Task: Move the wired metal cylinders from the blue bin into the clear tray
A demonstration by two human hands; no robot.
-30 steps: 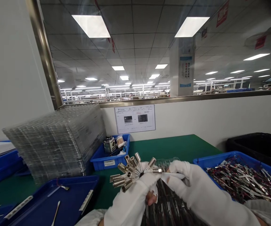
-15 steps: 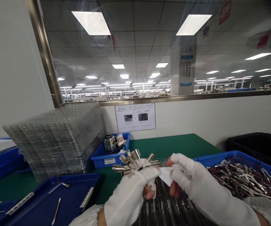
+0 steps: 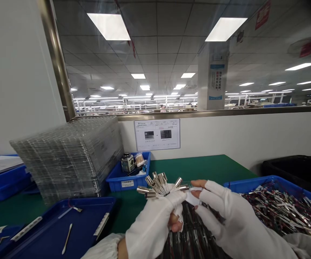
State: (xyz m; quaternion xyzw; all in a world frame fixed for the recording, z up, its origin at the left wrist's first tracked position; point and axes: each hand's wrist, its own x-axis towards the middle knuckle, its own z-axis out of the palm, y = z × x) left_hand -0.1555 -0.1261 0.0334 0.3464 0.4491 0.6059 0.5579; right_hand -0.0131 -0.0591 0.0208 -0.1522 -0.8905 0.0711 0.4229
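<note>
My left hand (image 3: 158, 219), in a white fingerless glove, is closed around a bundle of slim metal-tipped cylinders (image 3: 159, 183). Their silver ends fan out above the thumb, and thin white stems run down into the fist. A small white piece (image 3: 192, 198), cloth or paper, sticks out beside the left thumb. My right hand (image 3: 217, 205), gloved the same way, is just right of it with fingers apart and fingertips near its edge. Whether they touch it, I cannot tell. Below both hands is a clear tray (image 3: 190, 233) with rows of dark, shiny parts.
A blue bin (image 3: 246, 185) of loose wired metal parts stands right, with a black bin (image 3: 293, 167) behind. Left are stacked clear trays (image 3: 69, 158) and a blue tray (image 3: 88, 217) bearing a cotton swab (image 3: 67, 238). A small blue box (image 3: 115, 183) holds a jar and swabs.
My right fingers have spread from a pinch at the white piece. My left hand still grips the bundle. The whole view has shifted slightly.
</note>
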